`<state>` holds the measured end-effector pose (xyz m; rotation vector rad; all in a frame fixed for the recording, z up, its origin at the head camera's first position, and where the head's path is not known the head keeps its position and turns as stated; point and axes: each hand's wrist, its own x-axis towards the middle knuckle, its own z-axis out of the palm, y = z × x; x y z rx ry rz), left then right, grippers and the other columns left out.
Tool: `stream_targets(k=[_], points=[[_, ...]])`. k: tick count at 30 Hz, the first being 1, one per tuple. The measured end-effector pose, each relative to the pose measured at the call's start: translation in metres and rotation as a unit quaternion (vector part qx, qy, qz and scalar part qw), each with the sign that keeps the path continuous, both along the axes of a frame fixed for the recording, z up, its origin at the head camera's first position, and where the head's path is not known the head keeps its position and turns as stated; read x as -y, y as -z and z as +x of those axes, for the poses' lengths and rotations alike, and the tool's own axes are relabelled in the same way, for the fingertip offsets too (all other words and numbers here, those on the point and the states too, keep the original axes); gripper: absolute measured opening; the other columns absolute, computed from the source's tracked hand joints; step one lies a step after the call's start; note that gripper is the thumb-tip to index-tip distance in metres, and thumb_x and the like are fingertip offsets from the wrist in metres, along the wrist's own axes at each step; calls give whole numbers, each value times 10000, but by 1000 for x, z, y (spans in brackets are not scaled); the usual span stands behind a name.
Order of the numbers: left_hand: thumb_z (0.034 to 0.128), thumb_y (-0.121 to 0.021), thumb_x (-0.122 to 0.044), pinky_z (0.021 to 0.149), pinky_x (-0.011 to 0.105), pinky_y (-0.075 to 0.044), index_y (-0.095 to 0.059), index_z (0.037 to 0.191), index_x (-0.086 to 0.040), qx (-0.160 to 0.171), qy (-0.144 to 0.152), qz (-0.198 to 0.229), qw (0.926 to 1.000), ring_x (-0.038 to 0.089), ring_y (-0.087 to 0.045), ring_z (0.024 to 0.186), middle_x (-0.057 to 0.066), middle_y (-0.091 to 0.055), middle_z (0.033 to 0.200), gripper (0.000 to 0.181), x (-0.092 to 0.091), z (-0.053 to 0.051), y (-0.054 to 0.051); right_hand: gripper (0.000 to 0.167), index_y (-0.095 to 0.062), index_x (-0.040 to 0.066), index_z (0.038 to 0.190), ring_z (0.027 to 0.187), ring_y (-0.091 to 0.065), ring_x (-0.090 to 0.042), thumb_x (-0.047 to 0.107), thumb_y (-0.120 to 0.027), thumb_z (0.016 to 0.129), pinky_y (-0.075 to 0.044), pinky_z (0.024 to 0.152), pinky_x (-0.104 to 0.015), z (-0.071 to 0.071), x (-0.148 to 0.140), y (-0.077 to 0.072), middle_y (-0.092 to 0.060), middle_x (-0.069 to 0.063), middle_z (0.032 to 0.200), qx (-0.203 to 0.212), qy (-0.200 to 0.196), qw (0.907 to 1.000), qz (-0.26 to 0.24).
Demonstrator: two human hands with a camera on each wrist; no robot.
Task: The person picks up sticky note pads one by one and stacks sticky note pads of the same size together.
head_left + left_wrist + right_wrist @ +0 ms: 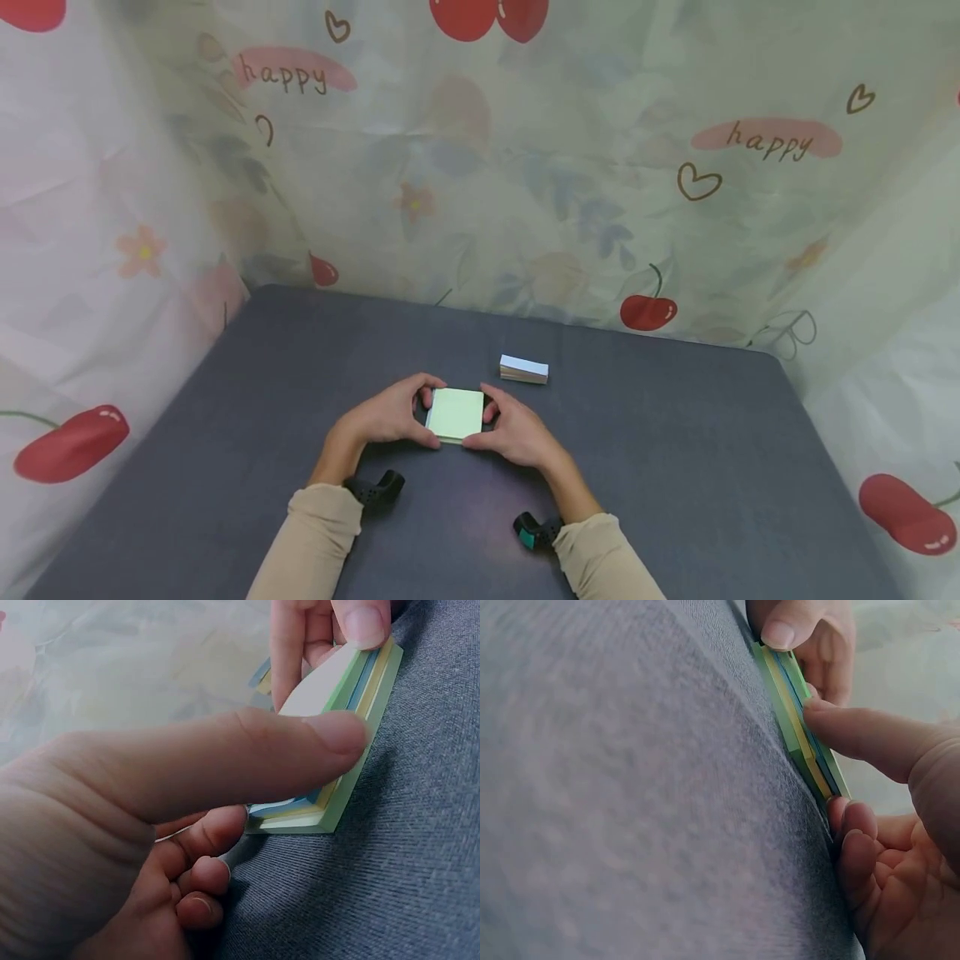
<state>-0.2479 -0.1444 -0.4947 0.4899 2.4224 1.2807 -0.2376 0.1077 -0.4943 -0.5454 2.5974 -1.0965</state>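
A small stack of square paper note pads (456, 414) lies on the dark grey table, pale green on top. Green, yellow and blue layers show along its edge in the left wrist view, where the stack (352, 761) has slightly uneven sides. My left hand (393, 412) grips its left side, thumb at the near edge and fingers at the far side. From the right, my right hand (517, 427) holds it likewise between thumb and fingers. In the right wrist view, the right thumb (870, 739) presses the stack's edge (799, 727).
Behind the stack, slightly right, lies a small block of paper (524, 369) with a pale top and layered brownish edge. The grey table (675, 467) meets a printed cloth (510, 183) at the back and sides. Each wrist wears a black device (377, 490).
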Motion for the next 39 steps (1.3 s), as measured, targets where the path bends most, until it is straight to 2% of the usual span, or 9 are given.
stream_targets(k=[7, 15, 26, 35, 39], points=[[714, -936, -175, 825, 345, -373, -519, 1378, -73, 49, 10, -62, 10000, 208, -451, 911, 89, -522, 1043, 791, 1, -3, -2, 914, -398, 47, 1553, 736, -524, -89, 407, -834, 835, -413, 721, -246, -1, 1, 1, -628, 58, 911, 22, -56, 9999, 108], [723, -928, -174, 826, 335, -375, -521, 1364, -91, 80, 54, -104, 9999, 203, -452, 925, 73, -509, 1046, 764, 2, -5, 0, 939, -360, 37, 1574, 715, -522, -76, 417, -823, 850, -409, 690, -230, -1, 0, 1, -630, 69, 894, -17, -173, 9998, 122], [728, -922, -157, 821, 356, -379, -522, 1352, -78, 145, 53, -41, 9999, 216, -444, 906, 89, -505, 1039, 746, 1, -4, -4, 918, -372, 36, 1568, 698, -516, -64, 414, -816, 859, -409, 677, -223, -3, 0, 0, -621, 75, 866, -56, -212, 9996, 197], [742, -912, -144, 808, 351, -379, -524, 1342, -86, 255, 111, -49, 9996, 216, -441, 900, 86, -498, 1028, 718, 1, -4, -2, 966, -382, 46, 1562, 732, -526, -90, 370, -870, 793, -419, 702, -245, -1, 0, 3, -634, 54, 916, 34, -152, 9996, 255], [736, -911, -124, 812, 355, -375, -507, 1366, -74, 237, 90, -103, 9996, 215, -439, 907, 89, -490, 1036, 750, 0, -5, -2, 934, -407, 64, 1547, 727, -527, -89, 336, -871, 783, -417, 699, -246, -2, 3, 2, -635, 55, 915, -78, -121, 9991, 387]])
